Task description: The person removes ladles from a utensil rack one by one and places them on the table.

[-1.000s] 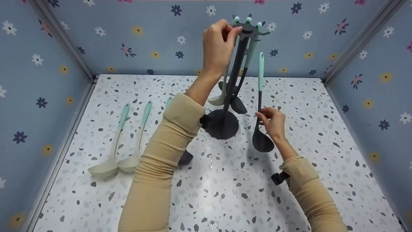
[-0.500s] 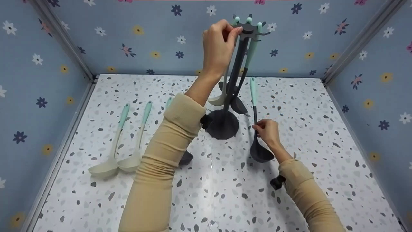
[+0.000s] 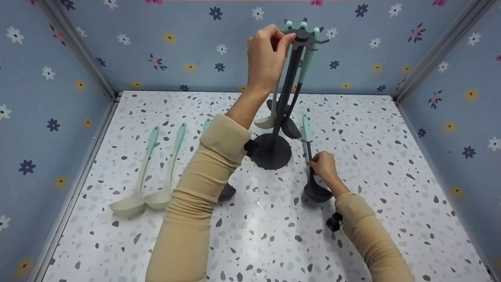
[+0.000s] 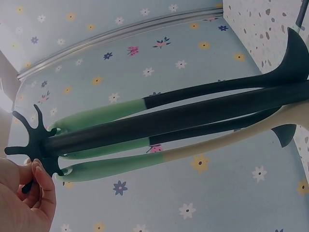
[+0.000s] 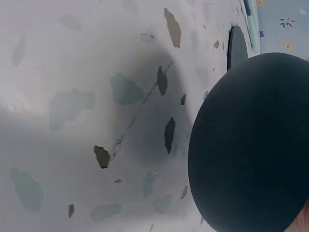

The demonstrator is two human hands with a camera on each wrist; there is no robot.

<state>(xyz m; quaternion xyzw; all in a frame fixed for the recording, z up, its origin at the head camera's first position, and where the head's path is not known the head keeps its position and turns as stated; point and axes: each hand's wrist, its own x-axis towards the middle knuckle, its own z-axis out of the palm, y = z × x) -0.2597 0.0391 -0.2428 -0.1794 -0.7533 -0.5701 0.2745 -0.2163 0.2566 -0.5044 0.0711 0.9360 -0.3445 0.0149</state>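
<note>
My left hand (image 3: 266, 55) pinches a hook at the top of the black utensil stand (image 3: 290, 82). From its other hooks hang two black ladles with mint handles and one cream ladle (image 4: 207, 145), best seen in the left wrist view. To the right of the stand, my right hand (image 3: 324, 166) pinches the dark shaft of another black ladle (image 3: 318, 193), its bowl toward me and its mint handle pointing away. That ladle's bowl fills the right side of the right wrist view, close to the tabletop; whether it touches is unclear.
Two cream ladles (image 3: 128, 205) with mint handles lie on the left of the speckled tabletop (image 3: 266, 235). Another dark ladle (image 3: 227, 192) is mostly hidden behind my left sleeve. Flowered panels (image 3: 188, 51) border the back and both sides.
My right hand has moved down and toward me with the black ladle, lowering it toward the tabletop and slightly leftward. My left hand has stayed on the stand's top.
</note>
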